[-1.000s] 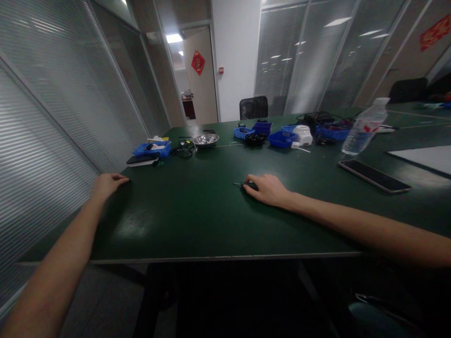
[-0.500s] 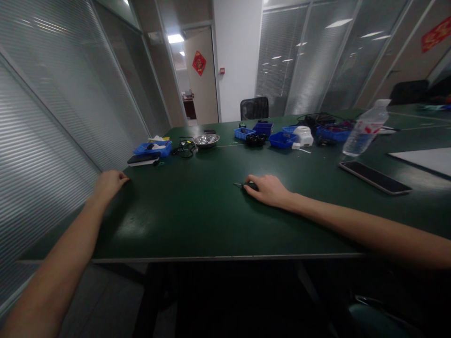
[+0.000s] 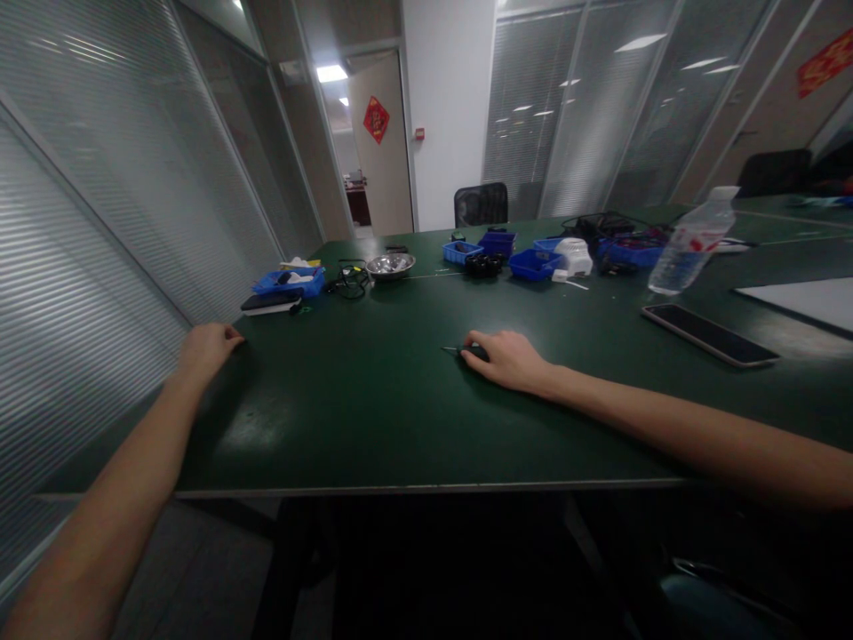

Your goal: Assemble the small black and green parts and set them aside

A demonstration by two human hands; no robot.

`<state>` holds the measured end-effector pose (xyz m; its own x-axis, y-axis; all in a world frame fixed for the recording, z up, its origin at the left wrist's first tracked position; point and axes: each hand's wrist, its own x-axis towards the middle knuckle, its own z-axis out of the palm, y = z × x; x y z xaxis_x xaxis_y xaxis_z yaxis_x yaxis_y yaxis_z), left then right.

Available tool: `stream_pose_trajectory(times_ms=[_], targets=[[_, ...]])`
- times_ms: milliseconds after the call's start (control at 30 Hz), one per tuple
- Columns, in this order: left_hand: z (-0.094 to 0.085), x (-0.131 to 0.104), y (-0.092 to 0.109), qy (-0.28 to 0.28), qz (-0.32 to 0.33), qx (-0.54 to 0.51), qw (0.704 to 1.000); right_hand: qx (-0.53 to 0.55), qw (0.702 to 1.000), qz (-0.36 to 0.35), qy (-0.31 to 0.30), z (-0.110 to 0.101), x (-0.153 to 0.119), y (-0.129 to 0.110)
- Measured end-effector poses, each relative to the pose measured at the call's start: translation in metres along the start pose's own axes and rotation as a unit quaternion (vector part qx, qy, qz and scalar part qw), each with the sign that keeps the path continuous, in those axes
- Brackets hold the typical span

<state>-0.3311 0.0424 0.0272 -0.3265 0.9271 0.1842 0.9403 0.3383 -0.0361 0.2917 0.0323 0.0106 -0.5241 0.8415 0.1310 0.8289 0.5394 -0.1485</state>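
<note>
My right hand (image 3: 510, 357) rests on the green tabletop (image 3: 360, 400), its fingers wrapped round the dark handle of a screwdriver (image 3: 476, 353). The thin metal shaft points left, lying low over the table. Over at the table's left edge is my left hand (image 3: 211, 347), its fingers curled together; whatever they may pinch is hidden. Beyond that hand sit a dark notebook (image 3: 270, 303) and a blue tray (image 3: 286, 281) with small items in it.
A metal bowl (image 3: 390, 267) and a black cable (image 3: 350, 283) lie farther back. Blue bins (image 3: 535, 264) stand behind my right hand, beside a white object (image 3: 574, 257). To the right are a phone (image 3: 707, 334), a water bottle (image 3: 689, 244) and a white sheet (image 3: 809, 298).
</note>
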Motion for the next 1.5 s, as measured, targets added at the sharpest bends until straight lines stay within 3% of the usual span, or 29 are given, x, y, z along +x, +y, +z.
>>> stream_pose_trajectory(times_ms=[700,1033,1167,1267,1333,1433,1500], targets=[[0.0,0.001,-0.001,-0.003,-0.021,-0.017,1.0,-0.006,1.0,0.003,-0.006,-0.003,-0.001,-0.002],[0.012,0.008,-0.007,-0.04,-0.088,-0.052,0.994,-0.019,1.0,0.009,0.001,0.0,0.0,0.0],[0.012,0.007,-0.004,-0.024,-0.069,-0.059,0.996,-0.005,1.0,-0.001,-0.005,0.001,0.0,0.001],[0.009,0.008,0.012,-0.002,-0.034,-0.077,0.996,-0.013,1.0,0.004,0.001,0.001,0.0,0.0],[0.004,0.007,0.034,0.019,0.009,-0.104,0.994,-0.012,1.0,0.003,0.002,0.001,0.0,0.0],[-0.007,-0.01,0.089,0.043,0.122,-0.198,0.972,-0.017,1.0,0.005,0.004,0.002,0.001,0.0],[-0.015,-0.033,0.134,0.021,0.207,-0.262,0.943,-0.019,1.0,0.008,0.003,0.002,0.001,0.001]])
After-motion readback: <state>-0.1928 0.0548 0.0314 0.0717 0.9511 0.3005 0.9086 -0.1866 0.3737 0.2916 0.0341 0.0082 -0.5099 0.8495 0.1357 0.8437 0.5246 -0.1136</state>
